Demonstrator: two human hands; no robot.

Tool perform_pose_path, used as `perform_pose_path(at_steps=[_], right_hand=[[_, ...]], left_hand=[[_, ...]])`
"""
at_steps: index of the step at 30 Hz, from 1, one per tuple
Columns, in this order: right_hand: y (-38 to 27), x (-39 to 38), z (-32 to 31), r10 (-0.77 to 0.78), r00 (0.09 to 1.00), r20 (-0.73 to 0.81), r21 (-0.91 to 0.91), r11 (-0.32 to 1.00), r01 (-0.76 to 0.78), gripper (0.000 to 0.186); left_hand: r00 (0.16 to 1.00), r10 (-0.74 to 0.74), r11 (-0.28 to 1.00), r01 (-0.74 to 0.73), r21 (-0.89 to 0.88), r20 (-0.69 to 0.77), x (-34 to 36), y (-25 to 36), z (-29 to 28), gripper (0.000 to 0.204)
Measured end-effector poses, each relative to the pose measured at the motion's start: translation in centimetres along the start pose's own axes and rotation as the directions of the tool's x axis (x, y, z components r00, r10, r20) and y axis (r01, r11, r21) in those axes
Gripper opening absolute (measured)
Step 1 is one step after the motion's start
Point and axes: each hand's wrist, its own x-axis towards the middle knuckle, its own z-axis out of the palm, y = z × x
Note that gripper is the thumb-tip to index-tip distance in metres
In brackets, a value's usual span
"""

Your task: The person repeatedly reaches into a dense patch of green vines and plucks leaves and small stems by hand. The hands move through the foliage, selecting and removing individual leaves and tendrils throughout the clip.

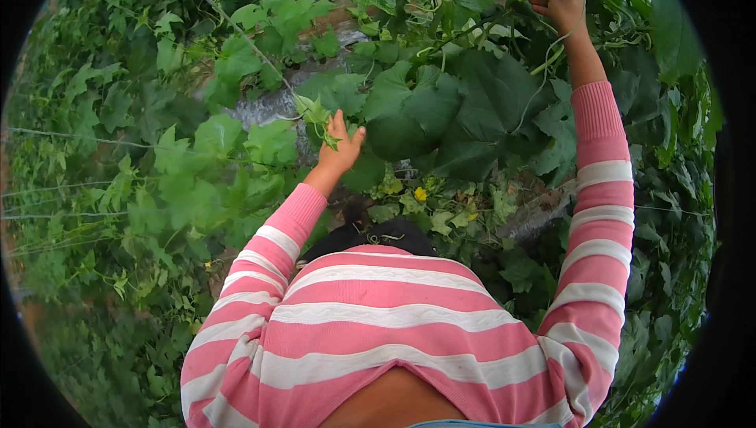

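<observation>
Near the centre, my left hand [340,147] has its fingers stretched out and apart beside broad dark green leaves [409,113]. A young vine shoot [313,111] on a string lies over its fingers; I cannot tell whether they touch. My right hand [561,9] is raised at the upper right among the foliage, its fingers curled on a pale green vine stem [542,66], partly hidden by leaves. Both forearms wear pink and white striped sleeves.
Climbing leafy vines [102,89] surround me. Thin strings [79,133] cross the left side and run up from the centre. Silvery plastic sheeting [260,105] shows between leaves on the ground, and a yellow flower [420,193] is below the large leaves.
</observation>
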Motion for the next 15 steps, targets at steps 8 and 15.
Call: perform_pose_path(at_steps=[8, 15], right_hand=[[7.2, 0.4, 12.5, -0.099, 0.99, -0.097, -0.491, 0.87, 0.039, 0.043], [14.9, -5.3, 22.0, -0.169, 0.985, -0.019, -0.738, 0.668, 0.1, 0.04]], left_hand=[[0.99, -0.133, 0.978, 0.125, 0.167, 0.036, -4.0, -1.9, -4.9, 0.072], [0.997, -0.058, 0.993, 0.062, 0.098, -0.042, -4.5, -3.5, -6.4, 0.073]])
